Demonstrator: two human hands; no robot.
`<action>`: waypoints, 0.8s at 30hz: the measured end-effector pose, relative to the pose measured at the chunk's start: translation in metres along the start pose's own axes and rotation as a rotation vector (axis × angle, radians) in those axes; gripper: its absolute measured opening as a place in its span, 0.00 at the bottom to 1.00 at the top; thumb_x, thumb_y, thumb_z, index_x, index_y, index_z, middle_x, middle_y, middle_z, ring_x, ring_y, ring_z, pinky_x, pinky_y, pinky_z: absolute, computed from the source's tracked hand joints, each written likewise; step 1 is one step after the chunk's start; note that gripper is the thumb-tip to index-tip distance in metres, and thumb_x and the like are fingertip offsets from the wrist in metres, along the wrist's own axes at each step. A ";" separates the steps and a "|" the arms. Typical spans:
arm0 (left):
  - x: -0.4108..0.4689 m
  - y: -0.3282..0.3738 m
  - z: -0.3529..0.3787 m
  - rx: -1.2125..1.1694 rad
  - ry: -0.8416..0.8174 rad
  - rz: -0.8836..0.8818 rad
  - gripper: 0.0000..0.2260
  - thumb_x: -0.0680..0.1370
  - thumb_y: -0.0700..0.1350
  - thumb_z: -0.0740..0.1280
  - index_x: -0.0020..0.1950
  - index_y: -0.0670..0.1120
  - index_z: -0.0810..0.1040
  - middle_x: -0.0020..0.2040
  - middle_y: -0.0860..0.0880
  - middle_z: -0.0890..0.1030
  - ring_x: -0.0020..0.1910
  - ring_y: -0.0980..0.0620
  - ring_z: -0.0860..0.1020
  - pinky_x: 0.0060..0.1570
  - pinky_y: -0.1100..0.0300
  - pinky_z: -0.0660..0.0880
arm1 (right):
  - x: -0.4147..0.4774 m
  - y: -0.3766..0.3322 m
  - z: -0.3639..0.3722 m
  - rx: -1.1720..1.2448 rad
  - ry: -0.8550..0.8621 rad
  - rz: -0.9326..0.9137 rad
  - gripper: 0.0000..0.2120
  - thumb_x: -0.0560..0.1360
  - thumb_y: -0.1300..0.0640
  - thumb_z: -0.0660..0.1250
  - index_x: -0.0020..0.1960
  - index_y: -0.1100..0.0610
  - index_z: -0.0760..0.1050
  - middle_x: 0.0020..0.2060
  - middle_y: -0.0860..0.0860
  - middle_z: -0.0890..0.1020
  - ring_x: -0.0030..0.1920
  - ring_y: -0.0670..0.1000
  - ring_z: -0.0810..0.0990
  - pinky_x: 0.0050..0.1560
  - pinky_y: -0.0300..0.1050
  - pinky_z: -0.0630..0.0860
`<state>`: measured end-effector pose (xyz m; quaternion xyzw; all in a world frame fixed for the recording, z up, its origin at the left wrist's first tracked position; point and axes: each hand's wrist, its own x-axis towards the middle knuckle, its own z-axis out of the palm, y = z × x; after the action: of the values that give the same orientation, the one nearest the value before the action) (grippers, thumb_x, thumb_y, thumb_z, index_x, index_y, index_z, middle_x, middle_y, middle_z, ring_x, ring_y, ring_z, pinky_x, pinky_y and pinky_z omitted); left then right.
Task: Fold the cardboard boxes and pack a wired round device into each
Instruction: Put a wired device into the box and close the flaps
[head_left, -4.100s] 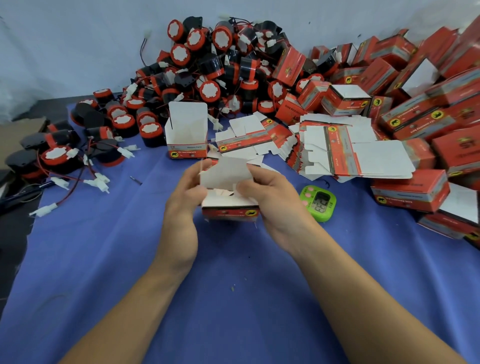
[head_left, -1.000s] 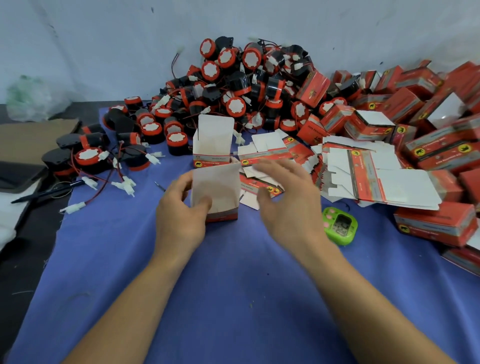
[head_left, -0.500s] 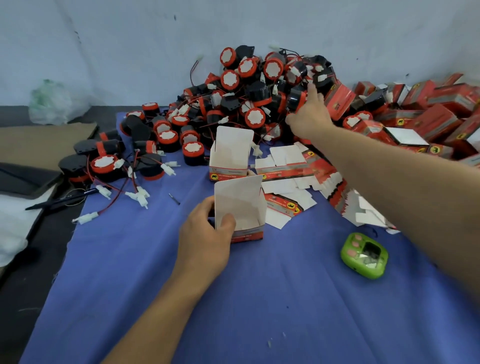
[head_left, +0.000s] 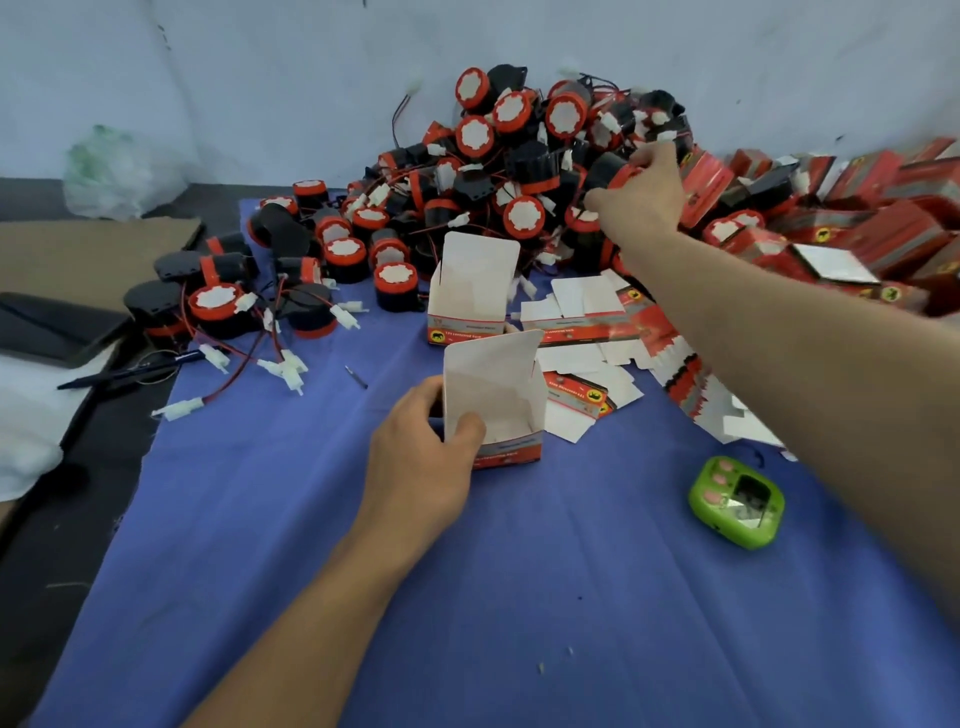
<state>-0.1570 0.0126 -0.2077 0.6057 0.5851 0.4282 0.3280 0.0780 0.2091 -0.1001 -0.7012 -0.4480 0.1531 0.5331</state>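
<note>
— Where are we?
— My left grip (head_left: 421, 457) clasps the open box (head_left: 493, 400), upright on the tabletop (head_left: 519, 597). My right grip (head_left: 641, 192) closes round a device (head_left: 608, 169) in the pile (head_left: 493, 156).
— Risks?
— Tangled wires (head_left: 397, 111) could drag others out. Its own wire is hidden, and blur smears that grip.

On my feed the light is soft and even, casting only faint shadows on the blue cloth-covered counter (head_left: 519, 597). Wide-angle bending stretches the frame edges. The red cardboard boxes (head_left: 857, 208) at upper right smear with blur; the centre is sharp.
</note>
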 end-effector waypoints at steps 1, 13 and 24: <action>0.000 0.000 0.000 0.008 -0.003 0.004 0.09 0.80 0.46 0.67 0.57 0.60 0.77 0.50 0.64 0.81 0.50 0.75 0.74 0.36 0.77 0.70 | -0.009 -0.006 -0.013 0.128 0.068 0.014 0.26 0.67 0.65 0.76 0.59 0.50 0.70 0.49 0.48 0.77 0.47 0.49 0.81 0.42 0.43 0.81; -0.006 0.011 0.000 -0.005 -0.055 0.067 0.10 0.81 0.49 0.67 0.49 0.67 0.77 0.41 0.68 0.82 0.43 0.70 0.78 0.34 0.76 0.70 | -0.235 -0.028 -0.099 -0.242 -0.416 -0.635 0.36 0.66 0.69 0.71 0.70 0.46 0.70 0.60 0.44 0.77 0.56 0.48 0.75 0.55 0.39 0.73; 0.002 0.007 -0.013 -0.291 -0.286 0.029 0.23 0.71 0.39 0.63 0.61 0.55 0.85 0.57 0.51 0.87 0.61 0.49 0.83 0.65 0.41 0.77 | -0.245 0.026 -0.056 -0.371 -0.369 -0.586 0.29 0.70 0.62 0.73 0.65 0.42 0.70 0.56 0.45 0.80 0.57 0.52 0.67 0.55 0.39 0.61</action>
<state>-0.1657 0.0129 -0.1954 0.6149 0.4558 0.4225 0.4855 -0.0065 -0.0200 -0.1655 -0.5887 -0.7376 0.0341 0.3290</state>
